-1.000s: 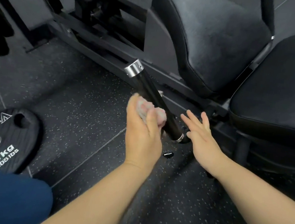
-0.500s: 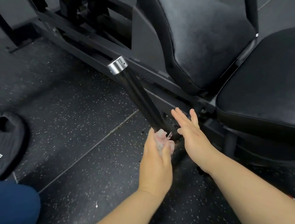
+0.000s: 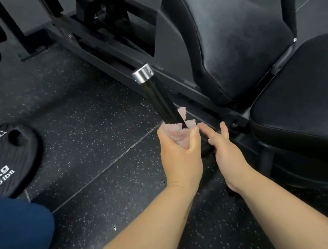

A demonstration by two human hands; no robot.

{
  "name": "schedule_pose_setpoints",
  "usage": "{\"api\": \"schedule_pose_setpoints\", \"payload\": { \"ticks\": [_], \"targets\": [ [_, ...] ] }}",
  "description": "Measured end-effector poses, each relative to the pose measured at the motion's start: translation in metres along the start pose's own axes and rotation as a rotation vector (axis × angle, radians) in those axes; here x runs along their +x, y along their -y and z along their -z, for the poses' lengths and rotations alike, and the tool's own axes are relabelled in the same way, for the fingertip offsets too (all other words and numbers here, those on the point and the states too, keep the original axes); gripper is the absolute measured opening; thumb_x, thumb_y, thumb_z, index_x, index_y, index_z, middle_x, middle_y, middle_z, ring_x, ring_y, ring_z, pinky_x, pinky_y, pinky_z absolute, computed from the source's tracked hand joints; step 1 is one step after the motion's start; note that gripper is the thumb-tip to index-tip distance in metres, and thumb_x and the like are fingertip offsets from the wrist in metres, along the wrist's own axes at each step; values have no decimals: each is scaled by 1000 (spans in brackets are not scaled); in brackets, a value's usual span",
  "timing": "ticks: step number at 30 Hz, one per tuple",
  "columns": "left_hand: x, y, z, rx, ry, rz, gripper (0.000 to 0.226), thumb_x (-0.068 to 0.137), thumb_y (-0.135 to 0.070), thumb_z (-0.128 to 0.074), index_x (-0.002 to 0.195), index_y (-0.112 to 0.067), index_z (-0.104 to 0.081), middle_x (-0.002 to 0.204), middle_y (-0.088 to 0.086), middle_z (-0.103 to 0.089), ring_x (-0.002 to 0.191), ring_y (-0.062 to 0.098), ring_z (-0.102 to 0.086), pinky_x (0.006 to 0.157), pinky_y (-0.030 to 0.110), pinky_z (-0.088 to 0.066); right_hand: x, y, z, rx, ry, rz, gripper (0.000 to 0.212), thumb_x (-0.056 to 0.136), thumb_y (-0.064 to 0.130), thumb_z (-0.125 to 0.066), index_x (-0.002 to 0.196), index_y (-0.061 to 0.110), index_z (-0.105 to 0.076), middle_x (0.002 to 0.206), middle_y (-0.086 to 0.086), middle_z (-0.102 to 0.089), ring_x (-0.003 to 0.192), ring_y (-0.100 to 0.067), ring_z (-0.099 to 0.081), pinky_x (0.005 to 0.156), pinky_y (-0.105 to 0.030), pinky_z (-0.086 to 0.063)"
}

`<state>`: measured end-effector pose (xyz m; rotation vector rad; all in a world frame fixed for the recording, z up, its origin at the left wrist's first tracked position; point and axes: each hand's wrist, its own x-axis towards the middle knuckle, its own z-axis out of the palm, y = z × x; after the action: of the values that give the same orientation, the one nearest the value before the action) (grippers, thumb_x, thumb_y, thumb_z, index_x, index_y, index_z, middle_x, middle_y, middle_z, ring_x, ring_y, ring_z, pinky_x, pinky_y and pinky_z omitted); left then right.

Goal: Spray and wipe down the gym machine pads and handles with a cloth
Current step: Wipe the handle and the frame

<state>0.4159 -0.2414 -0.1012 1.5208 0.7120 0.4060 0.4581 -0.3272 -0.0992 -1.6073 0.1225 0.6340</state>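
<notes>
Head view, left hand (image 3: pixel 180 157) gripping cloth (image 3: pixel 179 136) around handle (image 3: pixel 161 101) base, right hand (image 3: pixel 229 154) straight-fingered just beside

The handle (image 3: pixel 159 99) is a glossy black bar with a silver cap on its free end, slanting up and to the left from the machine's base. My pink and pale cloth (image 3: pixel 179 135) is bunched round its lower end, gripped there in my left hand (image 3: pixel 179 159), with a frayed corner poking out behind the bar. Beyond it are two dark, slightly dusty-looking pads, a rounded cushion (image 3: pixel 230 39) and, just beside it on the right, a flatter seat pad (image 3: pixel 310 90).
</notes>
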Motion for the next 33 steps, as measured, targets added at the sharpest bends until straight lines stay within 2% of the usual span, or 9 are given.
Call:
{"api": "schedule_pose_setpoints", "payload": {
  "ticks": [4, 10, 13, 16, 19, 22, 26, 29, 33],
  "targets": [
    [-4, 16, 2, -24, 78, 74, 25, 90, -34, -66, 95, -44, -44, 93, -11, -65, 81, 8, -65, 69, 20, -54, 1, 2, -8, 20, -42, 15, 53, 98, 41, -45, 150, 39, -35, 138, 23, -25, 119, 3, -24, 99, -28, -20],
    [-35, 32, 37, 63, 168, 186, 15, 92, -7, -58, 79, -5, -51, 74, 19, -54, 58, 28, -51, 53, 30, -46, 1, -1, -5, 19, -35, -12, 55, 97, 34, -41, 152, 40, -32, 135, 21, -31, 145, -15, -21, 118, -43, -13],
    [-4, -22, 52, -212, -52, -43, 21, 99, -22, -45, 89, -4, -50, 73, 17, -52, 50, 27, -43, 44, 33, -40, 2, -5, -1, 23, -33, 6, 47, 99, 25, -33, 137, 45, -52, 153, 25, -20, 149, -15, -15, 122, -50, -9],
    [28, -75, 47, -426, 59, -62, 31, 104, -43, -31, 88, -25, -51, 73, 2, -50, 50, 15, -34, 48, 25, -26, 0, -3, -3, 0, -42, 18, 48, 100, 20, -29, 125, 47, -60, 161, 27, -2, 151, -15, -9, 123, -52, -7],
    [31, -69, 29, -154, 33, -192, 20, 100, -51, -42, 112, -41, -55, 108, 1, -69, 81, 29, -62, 66, 47, -51, -4, 4, -7, 22, -23, -8, 46, 101, 23, -31, 134, 45, -54, 162, 23, -4, 151, -19, -8, 122, -51, -6],
    [30, -41, 16, 65, -65, -292, 65, 100, -43, -44, 155, -23, -16, 160, 12, -24, 145, 25, -31, 118, 41, -29, -4, 7, -8, 47, -13, -49, 56, 99, 33, -40, 153, 37, -28, 155, 12, -25, 149, -20, -13, 119, -47, -9],
    [16, -10, 19, 385, 77, -259, 37, 102, -22, -43, 133, -4, -47, 102, -9, -59, 97, -4, -60, 80, 3, -39, -6, 7, -8, 24, -20, -36, 61, 97, 37, -42, 155, 36, -24, 141, 16, -33, 144, -15, -20, 118, -44, -12],
    [-19, 40, 37, 607, 333, -112, 21, 100, -18, -44, 113, -10, -58, 98, 2, -61, 92, 20, -64, 75, 19, -45, -9, 9, -6, 7, -28, -28, 52, 98, 33, -40, 150, 39, -36, 139, 18, -34, 133, -8, -26, 117, -42, -14],
    [-14, 56, 64, 854, 355, -9, 24, 95, -29, -41, 95, -28, -65, 106, -3, -48, 83, 17, -56, 79, 29, -46, -10, 5, 2, -20, -11, -6, 45, 101, 23, -32, 125, 48, -60, 157, 25, -18, 147, -14, -19, 118, -43, -10]
  ]
}}
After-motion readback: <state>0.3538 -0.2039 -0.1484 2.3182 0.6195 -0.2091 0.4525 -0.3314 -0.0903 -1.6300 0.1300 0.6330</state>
